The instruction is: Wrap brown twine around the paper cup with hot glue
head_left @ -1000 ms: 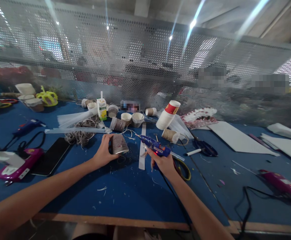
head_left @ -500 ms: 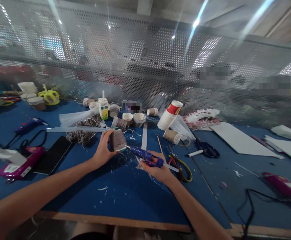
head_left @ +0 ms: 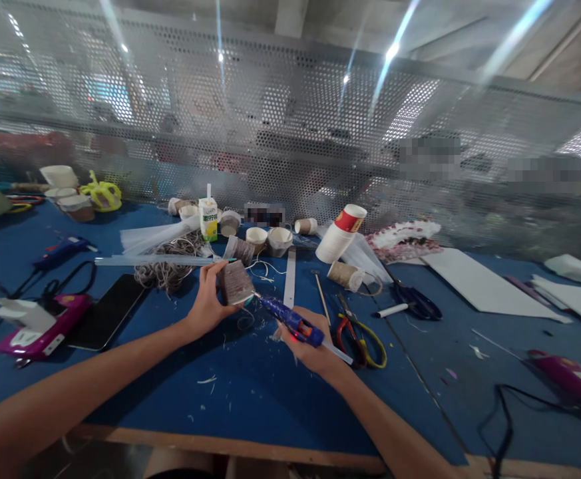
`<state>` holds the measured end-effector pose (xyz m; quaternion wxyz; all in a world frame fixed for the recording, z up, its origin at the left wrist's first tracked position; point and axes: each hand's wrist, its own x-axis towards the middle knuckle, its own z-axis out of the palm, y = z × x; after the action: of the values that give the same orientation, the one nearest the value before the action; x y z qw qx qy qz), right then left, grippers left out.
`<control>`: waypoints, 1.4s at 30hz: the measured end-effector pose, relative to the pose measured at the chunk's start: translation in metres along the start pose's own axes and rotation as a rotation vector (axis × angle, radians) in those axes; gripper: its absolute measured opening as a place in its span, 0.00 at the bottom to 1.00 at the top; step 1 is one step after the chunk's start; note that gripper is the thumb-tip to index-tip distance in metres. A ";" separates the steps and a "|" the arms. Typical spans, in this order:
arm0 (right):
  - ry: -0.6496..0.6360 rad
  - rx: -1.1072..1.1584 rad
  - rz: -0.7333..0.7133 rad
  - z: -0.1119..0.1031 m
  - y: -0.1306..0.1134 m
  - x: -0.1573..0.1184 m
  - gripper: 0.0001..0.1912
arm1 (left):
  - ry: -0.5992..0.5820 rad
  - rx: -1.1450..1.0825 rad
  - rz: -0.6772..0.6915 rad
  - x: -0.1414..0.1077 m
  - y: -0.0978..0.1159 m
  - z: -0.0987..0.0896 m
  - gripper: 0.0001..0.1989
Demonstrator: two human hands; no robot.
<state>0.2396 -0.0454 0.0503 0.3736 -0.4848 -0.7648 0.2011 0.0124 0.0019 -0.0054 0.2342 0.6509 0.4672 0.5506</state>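
Note:
My left hand point(head_left: 209, 297) is closed round a paper cup wrapped in grey-brown cord point(head_left: 235, 283), tipped on its side above the table. In my right hand point(head_left: 310, 342) is a blue hot glue gun point(head_left: 290, 319), its nozzle at the cup's right edge; whether it touches I cannot tell. A clear glue stick point(head_left: 339, 354) sticks out of the gun's back end, and a small red light glows on it. Just behind the held cup lies another cord-wrapped cup point(head_left: 239, 250). A steel ruler point(head_left: 289, 279) lies beyond the gun.
Scissors point(head_left: 365, 342) lie right of my right hand. Tangled cord point(head_left: 168, 266), glue sticks point(head_left: 145, 261) and a phone point(head_left: 108, 313) are at left, near a purple power strip point(head_left: 53, 332). Stacked paper cups point(head_left: 337, 239) and a drink carton point(head_left: 209, 219) stand towards the perforated metal screen point(head_left: 295, 133).
The held cup has tilted slightly, and the glue gun's nozzle has shifted a little along its right edge. The gun now slopes more steeply. Both hands keep their hold.

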 end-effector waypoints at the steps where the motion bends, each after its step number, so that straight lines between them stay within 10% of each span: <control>1: 0.000 0.010 0.001 0.001 0.001 0.000 0.12 | -0.006 -0.003 -0.007 0.000 0.000 0.001 0.40; 18: 0.012 0.201 0.120 0.019 0.001 -0.005 0.12 | 0.179 0.162 0.000 0.003 0.007 0.001 0.39; 42: -0.084 0.108 0.060 0.029 -0.006 -0.007 0.10 | 0.132 0.227 0.072 0.001 0.009 0.000 0.40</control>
<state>0.2161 -0.0529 0.0329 0.3605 -0.4779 -0.7530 0.2734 0.0150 -0.0015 0.0020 0.1080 0.6520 0.5172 0.5437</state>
